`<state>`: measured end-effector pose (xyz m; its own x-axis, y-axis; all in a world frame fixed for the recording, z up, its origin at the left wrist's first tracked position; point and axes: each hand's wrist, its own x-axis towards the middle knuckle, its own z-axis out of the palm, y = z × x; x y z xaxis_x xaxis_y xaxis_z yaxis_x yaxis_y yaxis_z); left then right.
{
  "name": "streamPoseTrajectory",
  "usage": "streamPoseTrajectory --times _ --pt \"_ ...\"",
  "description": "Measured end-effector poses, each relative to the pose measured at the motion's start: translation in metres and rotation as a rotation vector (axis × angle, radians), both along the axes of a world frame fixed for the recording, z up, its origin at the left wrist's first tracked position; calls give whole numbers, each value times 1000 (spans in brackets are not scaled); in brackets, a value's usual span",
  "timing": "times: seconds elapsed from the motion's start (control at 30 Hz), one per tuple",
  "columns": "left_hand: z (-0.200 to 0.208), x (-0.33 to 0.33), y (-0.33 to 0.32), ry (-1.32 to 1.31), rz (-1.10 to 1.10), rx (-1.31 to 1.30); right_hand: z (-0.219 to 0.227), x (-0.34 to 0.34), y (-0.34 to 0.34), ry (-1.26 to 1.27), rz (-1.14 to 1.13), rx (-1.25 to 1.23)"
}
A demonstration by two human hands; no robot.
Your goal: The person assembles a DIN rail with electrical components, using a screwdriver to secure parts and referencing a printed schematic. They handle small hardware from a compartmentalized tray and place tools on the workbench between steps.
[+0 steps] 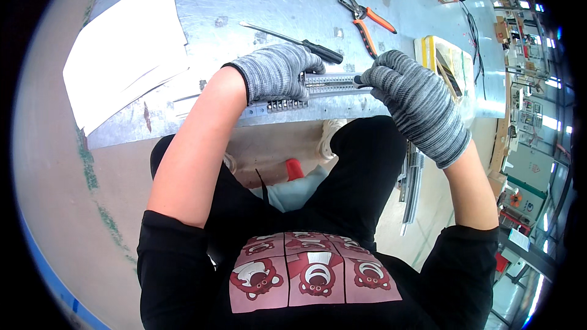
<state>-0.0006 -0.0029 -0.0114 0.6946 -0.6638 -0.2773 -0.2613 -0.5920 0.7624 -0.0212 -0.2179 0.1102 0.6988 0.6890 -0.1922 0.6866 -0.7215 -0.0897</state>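
Note:
A strip of grey terminal blocks point(330, 78) lies along the near edge of the metal table. My left hand point(273, 74), in a grey knit glove, grips its left part between thumb and fingers. From the right, my gloved right hand point(422, 102) is closed on a slim tool with a black handle end point(359, 81), seemingly a screwdriver. Its thin shaft points left along the strip; the tip is hard to make out. Under my left hand, a metal rail point(257, 110) carries a row of small dark-topped parts. Beyond my left hand lies another screwdriver point(321, 51), long and black-handled.
Orange-handled wire strippers point(362, 15) lie beyond my right hand. White paper sheets point(131, 49) cover the table's left side. A white, yellow-edged bin point(428, 55) stands at right, with black cables point(474, 30) behind it. Metal rails point(412, 186) hang below the table edge beside my right leg.

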Motion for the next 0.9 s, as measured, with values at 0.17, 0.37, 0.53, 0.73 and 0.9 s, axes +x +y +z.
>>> streamPoseTrajectory --times 0.17,0.37,0.53,0.73,0.9 --pt "-3 1 1 -30 -8 -20 1 0 1 -6 29 -8" --pt "-3 -1 -1 -47 29 -17 0 0 2 25 8 -58" --pt "-5 0 2 -66 11 -42 1 -4 10 56 -26 -61" --pt "-12 -1 2 -53 34 -63 0 -5 9 -5 134 -88" --pt "4 1 -1 -11 -14 72 13 -4 22 83 80 -220"
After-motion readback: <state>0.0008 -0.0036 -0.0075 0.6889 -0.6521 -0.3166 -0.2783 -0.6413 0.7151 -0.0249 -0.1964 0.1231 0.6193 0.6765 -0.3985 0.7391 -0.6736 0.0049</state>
